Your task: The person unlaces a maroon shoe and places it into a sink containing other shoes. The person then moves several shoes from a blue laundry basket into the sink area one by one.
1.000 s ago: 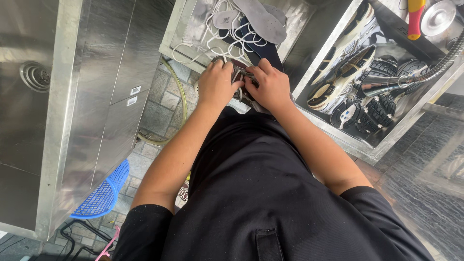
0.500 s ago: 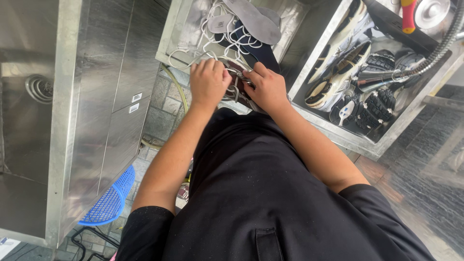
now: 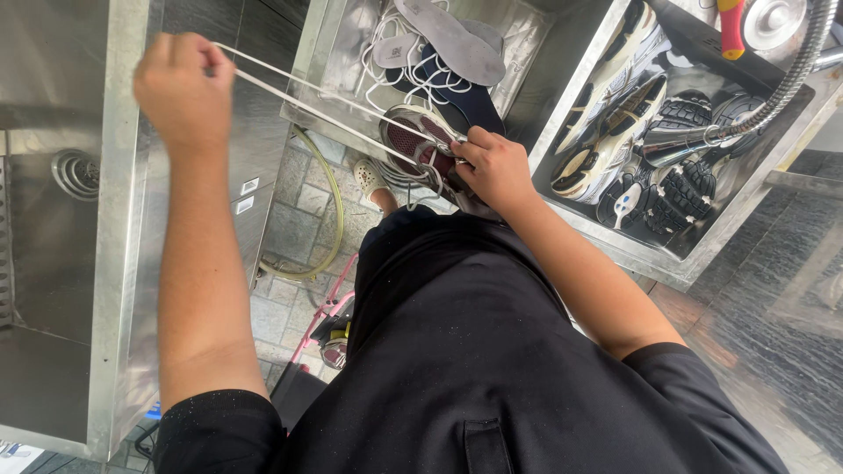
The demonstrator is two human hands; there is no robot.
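1. The left hand [image 3: 183, 88] is raised out to the side, fingers pinched tight on a white shoelace [image 3: 307, 110] that runs taut in two strands back to a maroon sneaker [image 3: 420, 145].
2. The right hand [image 3: 496, 167] is closed around the sneaker at its tongue, bracing it against the front edge of the steel tray [image 3: 309, 79], in front of the person's black shirt [image 3: 492, 351].
3. To draw the lace cleanly, the pull looks best kept in line with the eyelets, with the shoe gripped firmly so it does not twist or slip off the edge.
4. In the tray behind the sneaker lie grey insoles [image 3: 452, 39] and a tangle of loose white laces [image 3: 395, 53]; the taut strands pass just above that corner and could snag there.
5. To the right, a second steel basin [image 3: 615, 241] holds several wet sneakers [image 3: 615, 132], some sole up, with a flexible metal hose [image 3: 790, 79] lying across them.
6. At left stands a steel sink [image 3: 53, 175] with a round drain; below, a yellowish hose [image 3: 329, 202] curls over the stone floor beside the person's foot.
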